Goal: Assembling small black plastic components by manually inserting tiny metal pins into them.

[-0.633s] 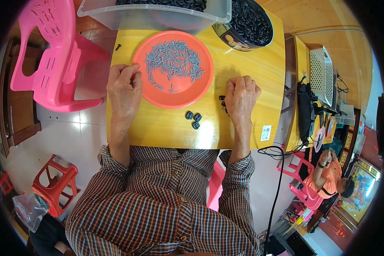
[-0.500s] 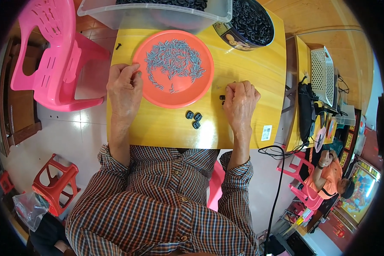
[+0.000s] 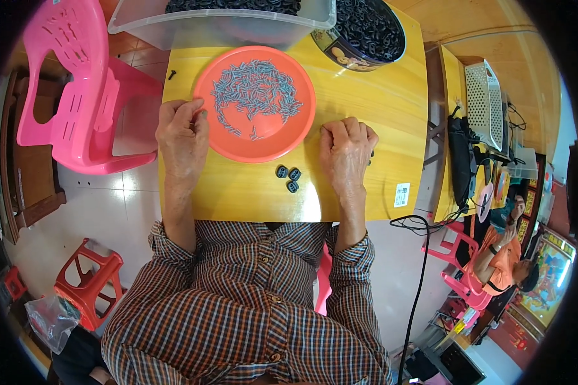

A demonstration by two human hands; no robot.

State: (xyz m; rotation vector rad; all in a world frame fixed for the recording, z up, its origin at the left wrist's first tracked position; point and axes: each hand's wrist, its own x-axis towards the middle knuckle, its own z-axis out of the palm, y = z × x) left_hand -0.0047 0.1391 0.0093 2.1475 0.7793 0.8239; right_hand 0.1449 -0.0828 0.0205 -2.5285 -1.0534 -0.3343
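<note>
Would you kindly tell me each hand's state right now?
Left hand: curled beside the plate; any hold unclear.
Right hand: curled over the table; any hold unclear.

No lettering can be read; the white label (image 3: 401, 195) on the yellow table (image 3: 382, 83) is too small.

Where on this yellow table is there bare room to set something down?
The table is bare between the red plate, round tin and right hand; also along its right edge, behind the white label. A smaller patch lies between the left forearm and three black pieces. The far side is crowded by the clear bin and tin.
</note>
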